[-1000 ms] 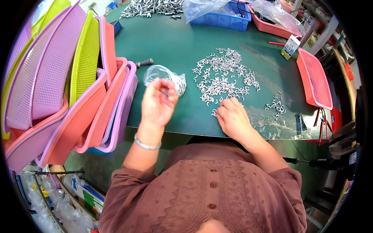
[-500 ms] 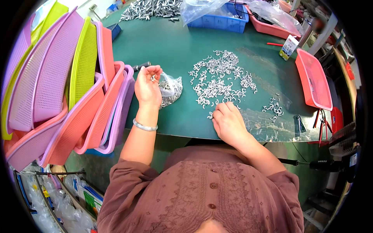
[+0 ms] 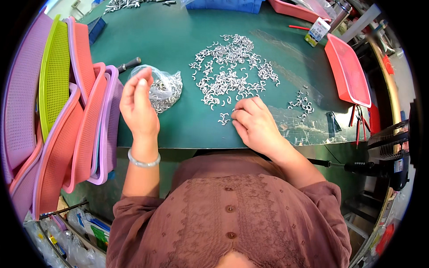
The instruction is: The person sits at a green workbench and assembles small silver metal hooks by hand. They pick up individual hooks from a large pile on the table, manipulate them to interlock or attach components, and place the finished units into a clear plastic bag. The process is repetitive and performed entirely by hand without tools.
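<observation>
Silvery curved metal pieces (image 3: pixel 228 82) lie loose at twelve o'clock on the green worktop (image 3: pixel 192 134); a careless sweep could scatter some over the near edge at six. The clear plastic bag (image 3: pixel 167 91), toward ten, might spill if the left hand (image 3: pixel 140 105) knocked it. That hand is loosely curled, its contents hidden. The right hand (image 3: pixel 254 119), fingers bent, nears strays (image 3: pixel 223 119) at its nine o'clock; any grip is unclear.
</observation>
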`<state>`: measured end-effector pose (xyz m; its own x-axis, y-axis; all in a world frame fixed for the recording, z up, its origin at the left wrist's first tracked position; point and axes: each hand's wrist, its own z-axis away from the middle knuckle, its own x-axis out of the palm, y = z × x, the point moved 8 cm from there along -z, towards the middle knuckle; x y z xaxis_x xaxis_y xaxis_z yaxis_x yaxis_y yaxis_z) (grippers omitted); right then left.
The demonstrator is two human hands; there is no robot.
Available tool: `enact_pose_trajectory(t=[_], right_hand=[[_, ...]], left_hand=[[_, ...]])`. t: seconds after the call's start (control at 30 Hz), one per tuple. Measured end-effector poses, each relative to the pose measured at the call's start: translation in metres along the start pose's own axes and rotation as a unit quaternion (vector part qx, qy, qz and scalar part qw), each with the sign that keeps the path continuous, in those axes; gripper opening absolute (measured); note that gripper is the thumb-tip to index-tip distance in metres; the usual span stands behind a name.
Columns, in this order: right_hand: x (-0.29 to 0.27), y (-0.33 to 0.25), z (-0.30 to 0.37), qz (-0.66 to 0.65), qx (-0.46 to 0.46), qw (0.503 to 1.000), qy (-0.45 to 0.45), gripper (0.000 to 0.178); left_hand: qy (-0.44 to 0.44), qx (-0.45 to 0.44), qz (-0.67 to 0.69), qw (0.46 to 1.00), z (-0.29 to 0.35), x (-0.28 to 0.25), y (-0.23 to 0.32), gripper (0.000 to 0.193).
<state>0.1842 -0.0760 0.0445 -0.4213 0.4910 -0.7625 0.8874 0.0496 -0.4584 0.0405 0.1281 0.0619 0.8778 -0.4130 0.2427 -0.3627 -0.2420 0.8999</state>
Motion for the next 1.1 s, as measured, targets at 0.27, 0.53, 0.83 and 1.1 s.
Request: enact_pose_trajectory(t=[0.27, 0.53, 0.83, 1.1], right_hand=[[0.015, 0.001, -0.004, 0.013, 0.000, 1.000, -0.026, 0.006], [0.013, 0.003, -0.005, 0.029, 0.037, 0.999, -0.021, 0.008], [0.014, -0.004, -0.010, 0.041, 0.004, 0.999, -0.014, 0.012], [0.003, 0.002, -0.020, -0.211, 0.088, 0.973, 0.025, 0.005]], left_hand=[[-0.138, -0.095, -0.042, 0.985, 0.066, 0.026, -0.018, 0.015], [-0.233, -0.217, -0.046, 0.947, 0.100, 0.052, -0.046, 0.014], [-0.248, -0.231, -0.064, 0.938, 0.103, 0.053, -0.048, 0.013], [-0.258, -0.334, 0.020, 0.907, 0.109, 0.067, -0.054, 0.013]])
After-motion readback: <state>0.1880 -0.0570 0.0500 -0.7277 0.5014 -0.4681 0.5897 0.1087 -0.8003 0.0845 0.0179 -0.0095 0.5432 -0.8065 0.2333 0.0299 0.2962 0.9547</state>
